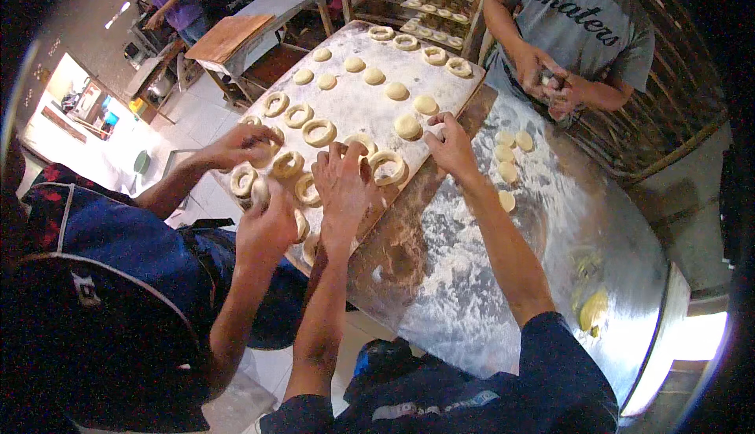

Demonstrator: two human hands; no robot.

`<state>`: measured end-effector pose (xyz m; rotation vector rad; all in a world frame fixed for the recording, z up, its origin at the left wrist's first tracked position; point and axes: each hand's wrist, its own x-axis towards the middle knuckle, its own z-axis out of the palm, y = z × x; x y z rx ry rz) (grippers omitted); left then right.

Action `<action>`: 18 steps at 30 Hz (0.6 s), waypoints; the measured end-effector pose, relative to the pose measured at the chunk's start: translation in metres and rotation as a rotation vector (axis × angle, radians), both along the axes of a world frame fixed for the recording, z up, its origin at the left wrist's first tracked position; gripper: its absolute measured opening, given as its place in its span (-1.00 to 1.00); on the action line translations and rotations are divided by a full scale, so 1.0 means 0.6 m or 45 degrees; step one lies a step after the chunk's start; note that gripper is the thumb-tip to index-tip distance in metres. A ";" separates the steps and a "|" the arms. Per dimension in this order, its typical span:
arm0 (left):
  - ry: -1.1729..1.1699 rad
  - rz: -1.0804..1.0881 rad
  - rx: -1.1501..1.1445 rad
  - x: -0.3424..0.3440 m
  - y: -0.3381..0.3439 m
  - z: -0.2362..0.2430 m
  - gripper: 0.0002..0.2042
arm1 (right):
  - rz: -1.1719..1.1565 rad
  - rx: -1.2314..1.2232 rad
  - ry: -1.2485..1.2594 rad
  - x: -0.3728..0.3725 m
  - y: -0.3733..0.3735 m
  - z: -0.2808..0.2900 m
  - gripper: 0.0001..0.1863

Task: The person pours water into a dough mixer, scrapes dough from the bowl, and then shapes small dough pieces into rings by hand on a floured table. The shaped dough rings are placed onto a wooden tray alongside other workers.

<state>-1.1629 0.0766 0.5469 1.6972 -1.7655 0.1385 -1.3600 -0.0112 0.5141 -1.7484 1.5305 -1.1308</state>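
My left hand [342, 174] reaches over the floured wooden board [303, 60], fingers apart and bent onto the dough near a ring [387, 168] and a partly hidden round. My right hand [454, 147] is at the board's right edge, fingers curled beside a dough disc [407, 126]; what they grip is unclear. More rings [318, 134] and discs [354, 64] lie on the board. At left, a co-worker's two hands [267, 226] handle dough rings close to my left hand.
A steel table [582, 222] under the board holds flour and several dough discs [507, 173]. A co-worker [566, 33] opposite works something between their hands. A rack of trays [432, 5] stands behind. Another person [173, 5] works beside a low table [228, 37] at upper left.
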 end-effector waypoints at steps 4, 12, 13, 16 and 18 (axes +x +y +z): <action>0.030 -0.015 0.208 -0.001 -0.034 0.017 -0.72 | 0.056 0.146 0.019 0.012 0.023 0.011 -0.72; -0.042 -0.071 0.142 -0.053 0.025 -0.014 -0.77 | 0.025 -0.076 0.222 0.021 -0.001 0.003 -0.66; -0.005 -0.072 0.155 -0.055 0.035 -0.015 -0.76 | -0.027 -0.024 0.415 0.026 -0.016 0.000 -0.64; 0.063 -0.027 -0.101 -0.063 0.085 -0.011 -0.79 | -0.063 -0.256 0.751 0.048 -0.054 -0.008 -0.59; 0.293 -0.060 -0.089 -0.075 0.130 -0.009 -0.80 | -0.002 -0.498 0.837 0.055 -0.067 -0.004 -0.61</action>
